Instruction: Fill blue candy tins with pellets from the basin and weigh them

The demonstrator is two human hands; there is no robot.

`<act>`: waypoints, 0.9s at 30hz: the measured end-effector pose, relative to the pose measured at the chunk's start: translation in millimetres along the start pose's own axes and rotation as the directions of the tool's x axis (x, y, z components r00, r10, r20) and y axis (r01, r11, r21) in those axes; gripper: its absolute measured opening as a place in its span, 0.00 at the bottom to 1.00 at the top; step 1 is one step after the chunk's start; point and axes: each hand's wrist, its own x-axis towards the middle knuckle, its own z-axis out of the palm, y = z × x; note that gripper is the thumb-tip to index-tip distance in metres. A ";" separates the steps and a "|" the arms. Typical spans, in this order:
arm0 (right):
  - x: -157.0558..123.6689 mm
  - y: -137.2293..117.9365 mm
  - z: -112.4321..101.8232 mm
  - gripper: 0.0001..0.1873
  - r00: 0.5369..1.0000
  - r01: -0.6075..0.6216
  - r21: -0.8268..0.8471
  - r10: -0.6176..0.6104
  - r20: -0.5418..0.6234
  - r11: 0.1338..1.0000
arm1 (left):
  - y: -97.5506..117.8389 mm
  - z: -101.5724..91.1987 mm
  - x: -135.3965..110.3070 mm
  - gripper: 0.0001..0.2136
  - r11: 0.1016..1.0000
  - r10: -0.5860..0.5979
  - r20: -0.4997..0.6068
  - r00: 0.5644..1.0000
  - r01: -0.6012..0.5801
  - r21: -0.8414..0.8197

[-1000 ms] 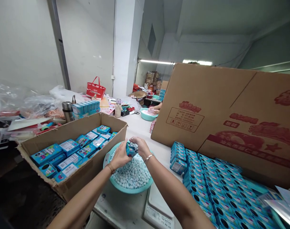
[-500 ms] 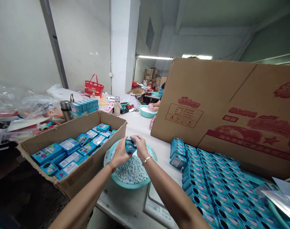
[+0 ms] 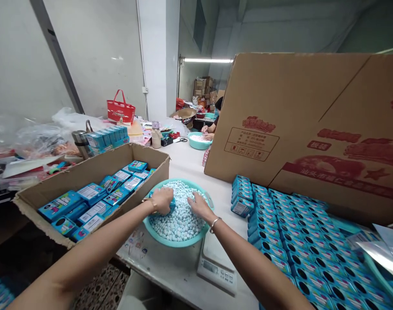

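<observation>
Small blue box (image 3: 173, 206) gripped by the fingers of the left hand (image 3: 161, 199), down at a bowl (image 3: 175, 243) of pale pellets (image 3: 173, 230).
The box is mostly covered by the curled left fingers; the fingers of the right hand (image 3: 201, 207) are loosely bent into the pellets, and whether any are grasped cannot be told. Nearer than the right fingers, a white scale (image 3: 217, 263) is set on the counter (image 3: 186, 165). Left of the fingers, blue packs (image 3: 96, 211) are held in a carton (image 3: 86, 165); to their right, rows of boxes (image 3: 289, 241) are lined up.

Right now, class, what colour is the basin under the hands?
The basin is turquoise, clearest in head view.
</observation>
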 end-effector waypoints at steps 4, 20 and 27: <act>14.9 8.1 31.1 0.22 0.998 -0.025 0.070 0.029 -0.047 0.997 | 12.8 21.6 12.1 0.30 1.000 0.020 -0.011 1.000 -0.021 -0.013; 41.2 -83.3 43.3 0.12 0.991 0.130 0.502 -0.101 -0.084 0.855 | 14.8 40.5 -5.9 0.45 0.841 -0.180 -0.564 0.806 -0.171 -0.513; 35.0 -85.3 51.1 0.11 0.999 0.053 0.482 -0.051 -0.016 0.875 | 13.4 30.0 -11.8 0.45 0.863 -0.123 -0.524 0.843 -0.170 -0.476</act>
